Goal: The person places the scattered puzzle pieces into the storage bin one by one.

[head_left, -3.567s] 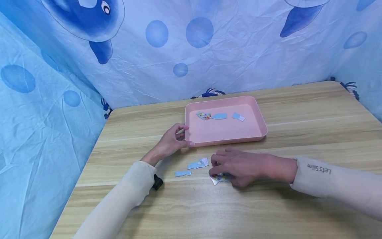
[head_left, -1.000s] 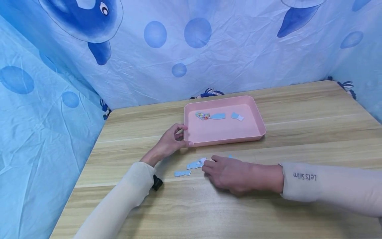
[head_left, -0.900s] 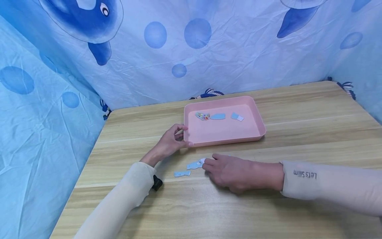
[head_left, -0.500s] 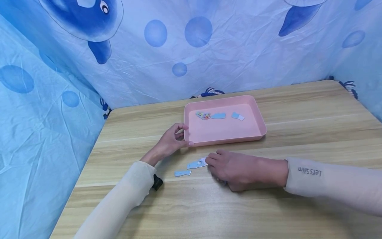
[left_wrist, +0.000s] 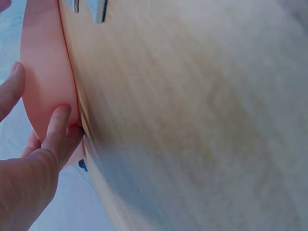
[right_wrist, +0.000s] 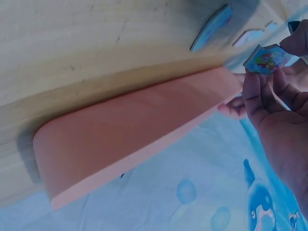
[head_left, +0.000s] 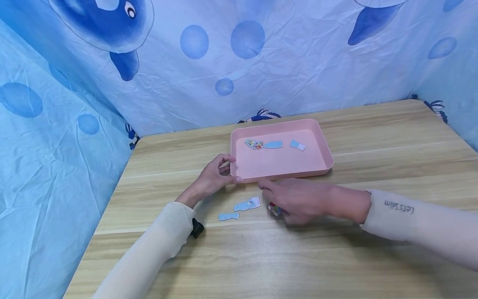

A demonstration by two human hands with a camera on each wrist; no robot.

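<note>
My left hand (head_left: 210,180) holds the near left corner of a pink tray (head_left: 284,166), thumb on the front wall and fingers at the left rim. In the left wrist view its fingers press on the tray wall (left_wrist: 48,62). My right hand (head_left: 302,199) is just in front of the tray and pinches a colourful jigsaw piece (right_wrist: 267,60) between thumb and fingers, raised off the table. Part of that jigsaw piece (head_left: 274,209) shows below the hand in the head view. Another blue piece (right_wrist: 211,28) lies on the table, covered by my right hand in the head view.
Two light blue puzzle pieces, a larger piece (head_left: 247,204) and a small piece (head_left: 228,216), lie in front of the tray. Inside it are a multicoloured piece (head_left: 254,144), a blue piece (head_left: 273,144) and a blue-and-white piece (head_left: 298,145). A blue curtain (head_left: 168,95) hangs behind the table.
Earlier my right hand was lower over the table, on the colourful piece. It now has that piece lifted and has moved towards the tray. My left hand stays at the tray corner.
</note>
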